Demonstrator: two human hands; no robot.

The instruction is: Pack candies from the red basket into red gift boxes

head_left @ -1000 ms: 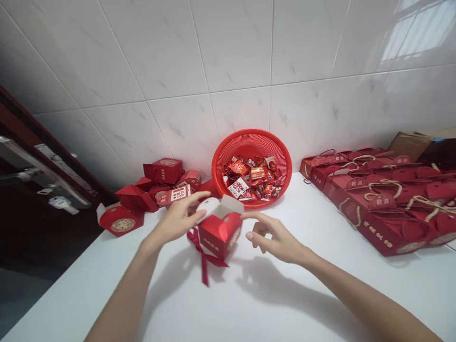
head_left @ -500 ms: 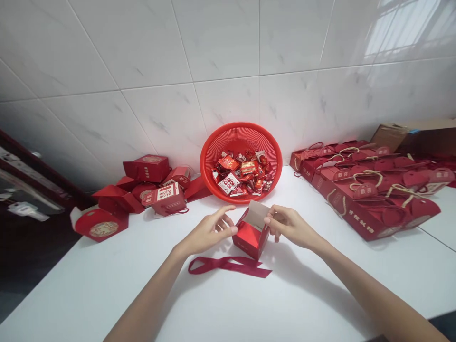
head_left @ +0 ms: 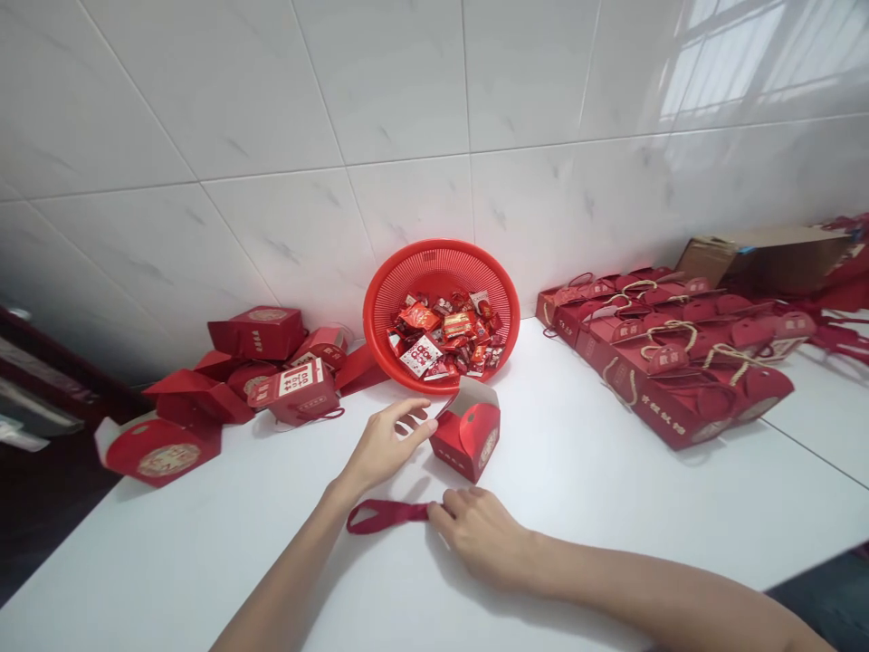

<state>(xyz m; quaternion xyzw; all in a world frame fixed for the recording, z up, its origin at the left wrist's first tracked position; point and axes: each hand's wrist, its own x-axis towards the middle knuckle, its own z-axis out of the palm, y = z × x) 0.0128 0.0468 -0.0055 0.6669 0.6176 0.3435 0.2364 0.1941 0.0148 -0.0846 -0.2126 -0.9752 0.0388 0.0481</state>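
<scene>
The largest element is a tiled wall (head_left: 407, 91), pale with grey marbling; a bright window reflection shows at its upper right. Below it extends a white worktop (head_left: 169, 561), which carries all the items listed here. At the right, a group of dark red packages (head_left: 669, 353) is arranged in rows, fitted with cord handles. A brown cardboard box (head_left: 767, 240) is located behind this group. At the left, a cluster of red boxes (head_left: 210, 394) is placed near the wall, some with raised flaps and some bearing pale printed panels. A round red basket (head_left: 441, 267) is positioned against the wall at the centre, tilted toward the viewer, with a perforated side.

The right hand (head_left: 479, 530) is at the front of the work area, palm down, its fingertips clamped on the ribbon. The left hand (head_left: 394, 442) is at the left side of the gift box, thumb and fingers apart; contact with the box cannot be confirmed. The gift box (head_left: 465, 444) is red and upright at the centre, in front of the basket, with a grey-lined flap raised. The dark red ribbon (head_left: 390, 516) extends leftward from the right hand, ending in a loop. Small wrapped sweets (head_left: 444, 335) lie heaped inside the basket.
</scene>
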